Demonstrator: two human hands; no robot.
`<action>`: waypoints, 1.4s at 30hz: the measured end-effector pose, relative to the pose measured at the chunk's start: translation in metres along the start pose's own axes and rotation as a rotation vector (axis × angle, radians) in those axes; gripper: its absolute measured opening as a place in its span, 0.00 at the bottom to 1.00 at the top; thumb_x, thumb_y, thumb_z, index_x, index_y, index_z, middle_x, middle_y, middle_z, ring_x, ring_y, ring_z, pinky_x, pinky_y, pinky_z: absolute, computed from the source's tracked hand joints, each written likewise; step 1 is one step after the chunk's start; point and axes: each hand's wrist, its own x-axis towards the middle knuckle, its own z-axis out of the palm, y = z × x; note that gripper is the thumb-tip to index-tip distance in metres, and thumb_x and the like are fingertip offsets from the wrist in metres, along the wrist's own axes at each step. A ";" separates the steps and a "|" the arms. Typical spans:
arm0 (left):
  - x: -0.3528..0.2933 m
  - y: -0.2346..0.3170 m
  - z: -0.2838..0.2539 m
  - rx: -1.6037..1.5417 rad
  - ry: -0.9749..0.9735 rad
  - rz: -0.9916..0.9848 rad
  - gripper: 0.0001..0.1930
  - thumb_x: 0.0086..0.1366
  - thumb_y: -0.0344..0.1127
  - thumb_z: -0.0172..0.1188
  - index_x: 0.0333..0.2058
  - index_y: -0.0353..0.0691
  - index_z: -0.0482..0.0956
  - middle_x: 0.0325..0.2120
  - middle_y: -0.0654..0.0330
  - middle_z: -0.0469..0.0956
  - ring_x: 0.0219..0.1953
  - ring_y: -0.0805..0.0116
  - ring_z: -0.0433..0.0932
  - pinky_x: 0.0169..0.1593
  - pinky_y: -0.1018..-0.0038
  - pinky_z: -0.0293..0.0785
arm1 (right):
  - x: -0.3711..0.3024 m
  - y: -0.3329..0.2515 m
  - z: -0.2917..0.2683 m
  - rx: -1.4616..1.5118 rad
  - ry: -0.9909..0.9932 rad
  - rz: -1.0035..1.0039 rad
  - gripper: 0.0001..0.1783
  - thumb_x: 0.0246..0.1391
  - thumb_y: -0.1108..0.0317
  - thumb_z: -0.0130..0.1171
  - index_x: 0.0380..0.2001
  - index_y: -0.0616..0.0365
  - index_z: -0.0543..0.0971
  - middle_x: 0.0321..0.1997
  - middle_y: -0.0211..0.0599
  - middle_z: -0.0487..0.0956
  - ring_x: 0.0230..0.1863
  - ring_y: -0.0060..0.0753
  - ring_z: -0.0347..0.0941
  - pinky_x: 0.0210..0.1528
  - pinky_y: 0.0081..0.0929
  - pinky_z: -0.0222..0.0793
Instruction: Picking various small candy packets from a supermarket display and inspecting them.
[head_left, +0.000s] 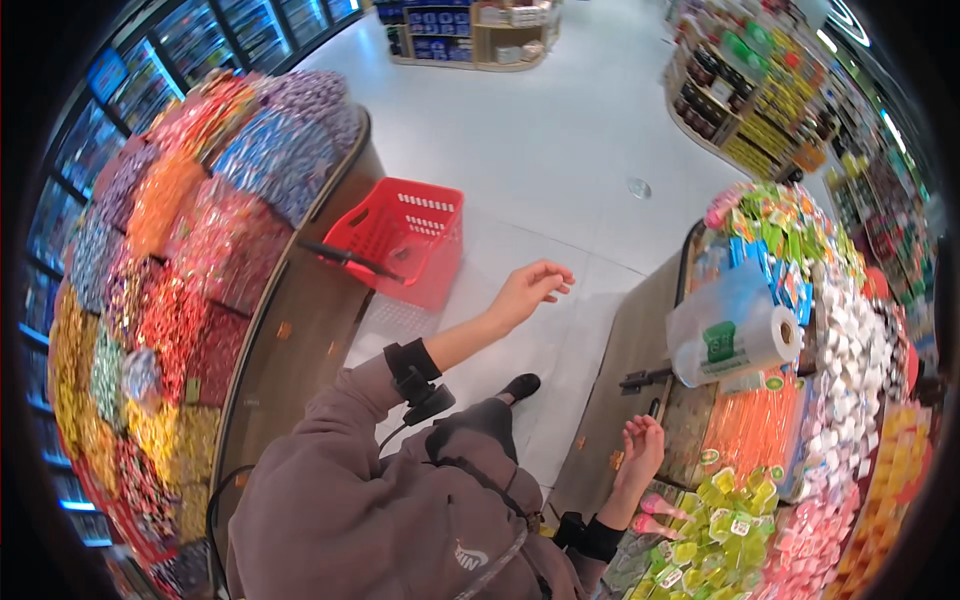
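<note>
Floor (560,130): glossy, upper centre.
Left hand (537,287): loosely curled, empty, centre.
Right hand (642,450): half-curled, empty, lower right.
Basket (438,265): perforated red plastic.

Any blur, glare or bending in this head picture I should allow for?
Head view: lit coolers glow bluish and tilt near the black fisheye rim; head view: wrapped packets at left look smeared; head view: left hand and right hand fairly clear, without glare.
</note>
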 end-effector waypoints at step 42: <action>-0.491 0.007 -0.434 -0.067 0.607 0.033 0.09 0.59 0.31 0.48 0.38 0.36 0.69 0.31 0.62 0.73 0.34 0.75 0.72 0.39 0.80 0.68 | -0.381 0.234 0.346 -0.236 -0.817 0.485 0.09 0.54 0.68 0.44 0.34 0.62 0.69 0.32 0.38 0.73 0.32 0.27 0.70 0.38 0.23 0.65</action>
